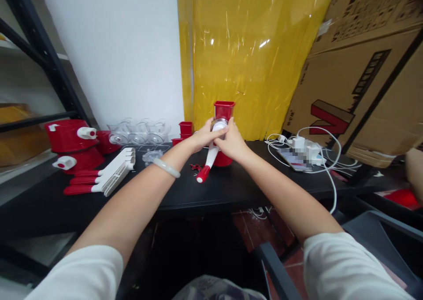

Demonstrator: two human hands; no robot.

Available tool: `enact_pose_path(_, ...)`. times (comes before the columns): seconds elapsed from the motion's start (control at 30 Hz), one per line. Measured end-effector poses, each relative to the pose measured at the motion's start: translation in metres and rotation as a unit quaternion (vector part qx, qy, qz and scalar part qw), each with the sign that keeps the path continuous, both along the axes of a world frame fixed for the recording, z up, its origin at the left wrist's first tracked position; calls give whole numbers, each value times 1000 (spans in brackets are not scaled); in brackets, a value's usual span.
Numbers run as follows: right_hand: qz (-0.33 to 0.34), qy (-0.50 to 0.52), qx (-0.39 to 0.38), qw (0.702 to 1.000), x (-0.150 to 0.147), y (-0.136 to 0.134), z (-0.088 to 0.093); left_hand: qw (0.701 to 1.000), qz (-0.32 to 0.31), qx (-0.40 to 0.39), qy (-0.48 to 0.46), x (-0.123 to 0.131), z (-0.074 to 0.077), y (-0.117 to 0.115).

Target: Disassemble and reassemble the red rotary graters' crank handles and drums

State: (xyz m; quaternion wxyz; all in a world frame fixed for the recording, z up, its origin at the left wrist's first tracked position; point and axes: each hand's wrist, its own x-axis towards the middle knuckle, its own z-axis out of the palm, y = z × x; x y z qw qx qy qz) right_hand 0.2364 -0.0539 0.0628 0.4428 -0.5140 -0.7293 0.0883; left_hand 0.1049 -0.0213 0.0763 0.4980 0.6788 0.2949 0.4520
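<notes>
A red rotary grater (224, 109) stands upright on the black table, its square hopper showing above my hands. My left hand (204, 138) wraps around the left side of its round front opening, thumb across the white centre. From the other side my right hand (232, 140) grips the same part, and the two thumbs meet. The white crank handle (211, 157) with a red knob slants down toward me below my hands. Small dark red parts (195, 167) lie just left of the knob. My hands hide most of the grater's middle.
Stacked red grater bodies (68, 137), white crank handles (115, 172) and clear plastic parts (139, 130) occupy the left. Small red hoppers (185, 128) stand behind my left hand. A phone (294, 159) and white cables lie right, near a large cardboard box (357, 84). Another person's arm (415, 172) shows far right.
</notes>
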Motion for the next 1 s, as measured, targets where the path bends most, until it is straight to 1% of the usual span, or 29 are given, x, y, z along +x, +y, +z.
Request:
enact_pose_path(0.1,-1,31,-22,999,-6,-2,5,999,19,-32,22,-2,10,9)
enact_pose_path(0.2,18,36,-55,998,-11,-6,10,996,45,-40,61,-4,14,20)
enact_pose_path(0.33,6,56,-86,995,-20,-10,9,996,63,-1,67,-6,6,37)
enact_pose_path(0.43,4,54,-107,993,-29,-13,6,998,44,24,37,-8,-2,51)
enact_pose_path(0.57,13,77,-117,990,-39,-14,4,998,44,28,19,-12,-4,65)
enact_pose_path(0.77,3,45,-146,988,-43,-14,2,998,42,-10,45,-15,-1,73)
enact_pose_path(0.9,-1,36,-131,991,-45,-13,-6,998,41,-43,35,-16,-3,79)
enact_pose_path(1.0,10,29,-116,993,-45,-8,-14,997,17,-68,25,-16,-4,85)
